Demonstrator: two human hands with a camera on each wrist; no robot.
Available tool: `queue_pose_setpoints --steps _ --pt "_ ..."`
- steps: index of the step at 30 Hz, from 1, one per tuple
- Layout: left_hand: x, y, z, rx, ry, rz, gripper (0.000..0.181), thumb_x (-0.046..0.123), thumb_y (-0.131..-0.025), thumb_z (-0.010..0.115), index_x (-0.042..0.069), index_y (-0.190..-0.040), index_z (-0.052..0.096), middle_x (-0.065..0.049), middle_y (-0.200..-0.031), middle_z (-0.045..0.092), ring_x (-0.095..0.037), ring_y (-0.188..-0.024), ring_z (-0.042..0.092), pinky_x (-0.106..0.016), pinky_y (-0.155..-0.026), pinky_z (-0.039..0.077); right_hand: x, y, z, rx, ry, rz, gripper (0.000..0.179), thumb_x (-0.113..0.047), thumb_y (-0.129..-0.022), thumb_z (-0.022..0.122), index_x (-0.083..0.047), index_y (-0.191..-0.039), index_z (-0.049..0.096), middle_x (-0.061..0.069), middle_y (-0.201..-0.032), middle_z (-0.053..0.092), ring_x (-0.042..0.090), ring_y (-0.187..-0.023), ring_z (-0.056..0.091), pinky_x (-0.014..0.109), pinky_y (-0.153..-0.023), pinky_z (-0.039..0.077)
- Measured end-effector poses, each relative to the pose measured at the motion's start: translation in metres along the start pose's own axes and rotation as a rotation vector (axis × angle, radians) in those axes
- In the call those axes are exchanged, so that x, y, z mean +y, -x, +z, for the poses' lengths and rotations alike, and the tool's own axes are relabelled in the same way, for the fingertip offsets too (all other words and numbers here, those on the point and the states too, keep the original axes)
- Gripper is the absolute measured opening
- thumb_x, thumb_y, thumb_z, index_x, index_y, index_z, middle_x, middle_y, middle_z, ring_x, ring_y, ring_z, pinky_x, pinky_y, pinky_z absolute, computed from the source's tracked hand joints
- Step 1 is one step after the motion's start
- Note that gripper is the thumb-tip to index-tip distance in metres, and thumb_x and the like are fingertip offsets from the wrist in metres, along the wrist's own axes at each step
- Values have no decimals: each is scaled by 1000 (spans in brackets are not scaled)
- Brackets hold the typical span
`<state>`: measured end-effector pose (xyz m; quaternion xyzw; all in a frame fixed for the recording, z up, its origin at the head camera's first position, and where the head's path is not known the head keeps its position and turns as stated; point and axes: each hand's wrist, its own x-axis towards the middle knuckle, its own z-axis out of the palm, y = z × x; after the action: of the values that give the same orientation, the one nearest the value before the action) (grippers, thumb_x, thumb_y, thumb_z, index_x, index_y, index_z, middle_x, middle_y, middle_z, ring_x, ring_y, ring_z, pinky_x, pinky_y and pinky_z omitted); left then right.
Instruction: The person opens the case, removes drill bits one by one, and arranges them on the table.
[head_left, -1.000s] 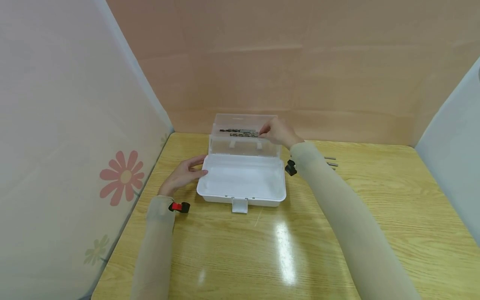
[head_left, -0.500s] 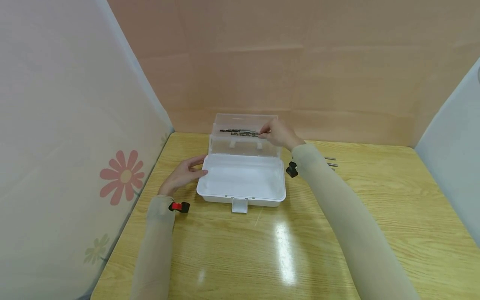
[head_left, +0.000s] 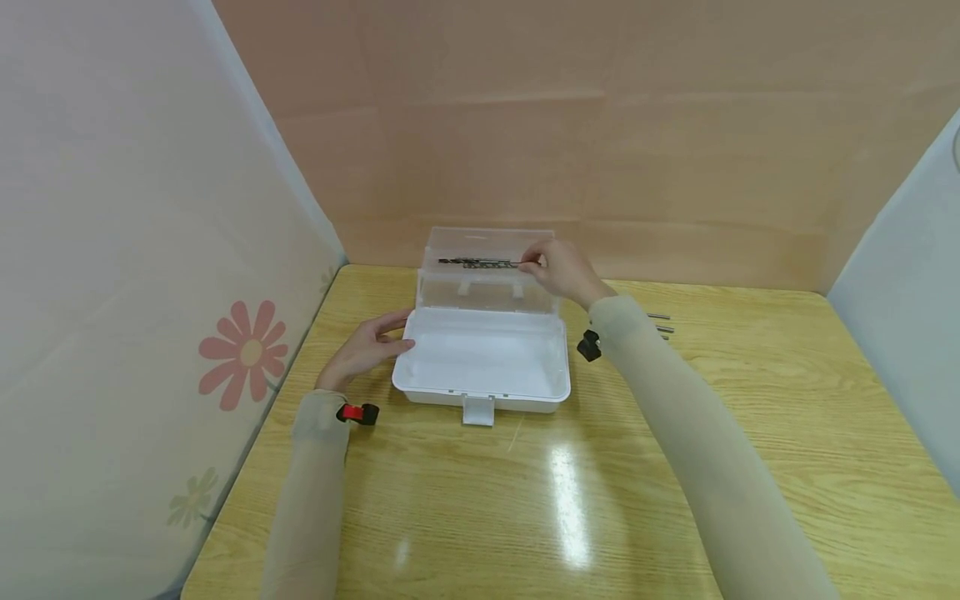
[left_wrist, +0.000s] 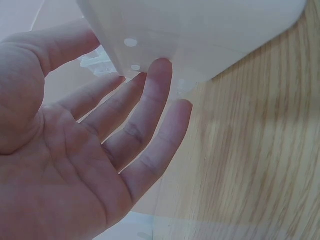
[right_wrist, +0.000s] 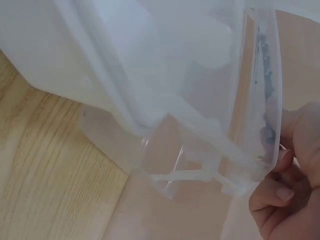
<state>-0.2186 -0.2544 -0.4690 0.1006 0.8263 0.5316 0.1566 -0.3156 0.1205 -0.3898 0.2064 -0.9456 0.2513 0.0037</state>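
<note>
A white plastic toolbox (head_left: 480, 354) stands open, its hinged translucent tray (head_left: 487, 292) raised at the back. Several dark spiral drill bits (head_left: 472, 262) lie lengthwise in that tray. My right hand (head_left: 558, 267) is over the tray's right end and pinches the shank of a drill bit between thumb and fingers. In the right wrist view the tray wall partly hides these fingertips. My left hand (head_left: 367, 350) holds the box's left side, thumb over the rim; the left wrist view shows its fingers (left_wrist: 159, 82) against the outer wall.
Several metal rods or shanks (head_left: 662, 328) lie on the wooden table (head_left: 750, 400), partly hidden behind the right sleeve (head_left: 682, 425). The box's front latch (head_left: 478, 410) hangs down. An orange-brown cloth (head_left: 570, 125) hangs behind, and a flowered one (head_left: 150, 250) at left.
My right hand has shifted slightly right, and the pinched drill bit now lies closer to the others in the tray. My left hand stays on the box.
</note>
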Motion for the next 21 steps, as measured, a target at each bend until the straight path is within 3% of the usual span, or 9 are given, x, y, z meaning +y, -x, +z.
queue_pose_setpoints --steps 6,13,21 --pt "0 0 -1 -4 -8 -7 71 27 -105 72 15 -167 39 -18 -168 43 -41 -136 60 -56 -112 53 1 6 1 76 -24 -59 26 -28 -105 70 -7 -117 79 11 -123 77 32 -120 68 53 -108 51" --pt "1 -1 0 -4 -4 -17 70 28 -105 71 17 -167 39 -15 -168 44 -39 -136 61 -50 -109 56 -6 17 -2 135 -42 -73 25 -29 -105 71 -9 -117 79 8 -121 75 27 -92 63 45 -86 51" --pt "1 -3 -1 -2 -16 -12 72 30 -104 72 19 -167 39 -14 -169 43 -40 -136 60 -52 -111 54 -19 32 -6 200 -69 -92 22 -26 -106 69 -9 -114 79 6 -116 73 24 -76 57 37 -73 46"
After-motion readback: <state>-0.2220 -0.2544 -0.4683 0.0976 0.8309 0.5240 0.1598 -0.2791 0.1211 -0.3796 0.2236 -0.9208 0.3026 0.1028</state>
